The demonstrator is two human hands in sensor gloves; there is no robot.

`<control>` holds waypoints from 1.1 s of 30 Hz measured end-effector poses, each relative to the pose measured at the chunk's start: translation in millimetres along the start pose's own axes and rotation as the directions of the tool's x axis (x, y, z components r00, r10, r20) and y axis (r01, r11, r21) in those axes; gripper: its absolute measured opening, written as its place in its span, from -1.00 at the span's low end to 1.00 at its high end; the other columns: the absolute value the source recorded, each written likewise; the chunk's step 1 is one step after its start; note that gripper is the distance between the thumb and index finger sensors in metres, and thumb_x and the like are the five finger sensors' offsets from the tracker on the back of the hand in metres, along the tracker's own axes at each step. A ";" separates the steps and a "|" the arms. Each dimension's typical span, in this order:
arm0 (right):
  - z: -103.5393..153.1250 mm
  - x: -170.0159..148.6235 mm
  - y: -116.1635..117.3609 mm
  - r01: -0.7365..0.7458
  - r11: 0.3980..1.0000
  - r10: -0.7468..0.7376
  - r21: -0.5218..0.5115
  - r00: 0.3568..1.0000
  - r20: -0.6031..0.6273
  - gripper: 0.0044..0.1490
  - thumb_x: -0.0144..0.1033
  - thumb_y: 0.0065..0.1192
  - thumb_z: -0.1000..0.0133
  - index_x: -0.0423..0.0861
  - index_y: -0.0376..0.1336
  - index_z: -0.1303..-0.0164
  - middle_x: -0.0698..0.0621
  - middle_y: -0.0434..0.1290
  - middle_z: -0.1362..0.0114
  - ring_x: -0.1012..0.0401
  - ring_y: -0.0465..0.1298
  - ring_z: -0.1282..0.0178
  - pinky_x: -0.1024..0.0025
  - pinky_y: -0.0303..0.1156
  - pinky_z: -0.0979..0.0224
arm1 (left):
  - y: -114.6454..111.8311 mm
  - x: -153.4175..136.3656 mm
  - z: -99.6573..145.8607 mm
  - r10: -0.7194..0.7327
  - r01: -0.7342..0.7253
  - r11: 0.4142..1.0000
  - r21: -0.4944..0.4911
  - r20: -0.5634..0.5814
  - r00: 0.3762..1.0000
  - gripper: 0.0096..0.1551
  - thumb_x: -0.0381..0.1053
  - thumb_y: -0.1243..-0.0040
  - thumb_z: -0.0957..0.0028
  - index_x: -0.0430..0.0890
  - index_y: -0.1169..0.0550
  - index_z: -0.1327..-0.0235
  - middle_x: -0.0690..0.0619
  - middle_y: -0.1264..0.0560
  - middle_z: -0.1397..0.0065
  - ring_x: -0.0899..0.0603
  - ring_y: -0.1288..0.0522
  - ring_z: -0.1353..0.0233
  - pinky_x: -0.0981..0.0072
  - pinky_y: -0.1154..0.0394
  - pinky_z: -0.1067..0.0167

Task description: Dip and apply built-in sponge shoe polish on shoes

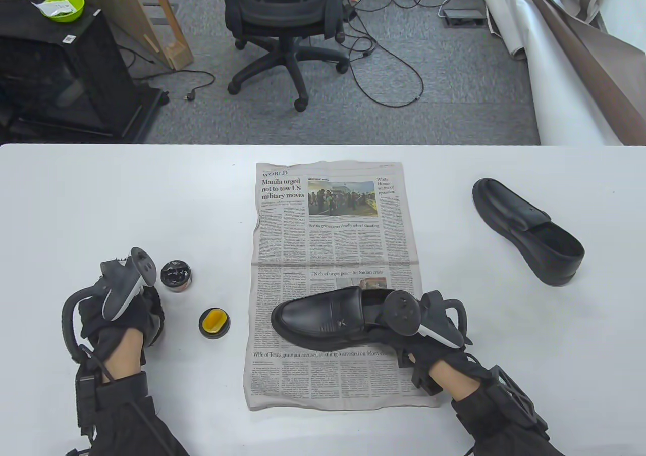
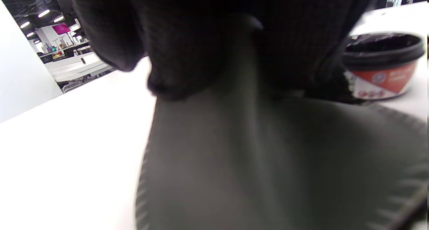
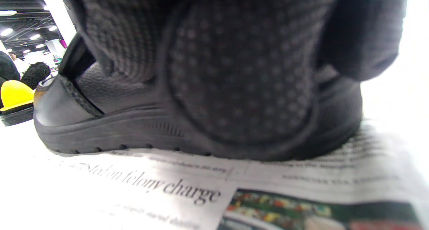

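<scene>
A black loafer lies on the newspaper, toe pointing left. My right hand grips its heel end; in the right wrist view the gloved fingers wrap over the back of the shoe. The open tin of black polish stands left of the paper. Nearer me lies the lid with its yellow sponge facing up. My left hand rests on the table just left of the tin, its fingers loosely curled and holding nothing, with the tin close beside them.
A second black loafer lies on the bare table at the right, toe away from me. Beyond the table's far edge are an office chair, cables and a black cabinet.
</scene>
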State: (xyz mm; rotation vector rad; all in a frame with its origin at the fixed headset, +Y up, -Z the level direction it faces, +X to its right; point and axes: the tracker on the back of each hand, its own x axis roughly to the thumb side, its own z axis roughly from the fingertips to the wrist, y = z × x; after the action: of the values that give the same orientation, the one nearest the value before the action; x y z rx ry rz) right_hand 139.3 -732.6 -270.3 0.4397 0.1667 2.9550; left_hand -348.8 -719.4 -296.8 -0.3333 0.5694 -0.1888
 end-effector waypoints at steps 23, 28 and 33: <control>0.0 -0.3 0.1 0.002 1.000 -0.002 -0.001 1.000 0.000 -0.42 0.19 0.42 0.22 0.06 0.59 0.16 0.09 0.64 0.09 0.43 0.74 0.61 0.33 0.68 0.09 | -2.0 -15.3 -4.8 0.152 -0.151 0.986 0.067 -0.017 0.988 -0.35 0.10 -0.46 0.07 0.12 -0.47 -0.31 -0.01 -0.46 -0.49 0.05 -0.67 0.01 -0.06 -0.49 -0.38; 0.2 -0.3 0.1 0.001 1.000 -0.001 -0.001 1.000 -0.003 -0.42 0.19 0.42 0.22 0.06 0.59 0.16 0.09 0.64 0.09 0.43 0.74 0.61 0.33 0.67 0.09 | 9.6 -6.4 6.8 0.151 -0.154 0.984 0.086 0.043 0.988 -0.36 0.12 -0.46 0.08 0.13 -0.49 -0.29 -0.01 -0.44 -0.49 0.05 -0.66 -0.03 -0.06 -0.48 -0.38; 0.3 -0.3 0.1 0.000 1.000 0.000 -0.001 1.000 -0.004 -0.42 0.19 0.42 0.22 0.06 0.59 0.16 0.09 0.64 0.09 0.43 0.74 0.61 0.33 0.67 0.09 | 13.8 15.3 18.5 0.238 -0.241 0.970 -0.029 0.311 0.920 -0.45 0.25 -0.43 0.14 0.13 -0.61 -0.12 0.08 -0.65 -0.22 0.08 -0.72 0.04 -0.03 -0.52 -0.37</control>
State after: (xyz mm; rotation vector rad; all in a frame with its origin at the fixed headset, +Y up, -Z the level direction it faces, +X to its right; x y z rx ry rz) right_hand 139.7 -732.7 -270.1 0.4334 0.1653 2.9566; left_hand -324.8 -705.8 -294.7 -0.2740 0.2899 0.0981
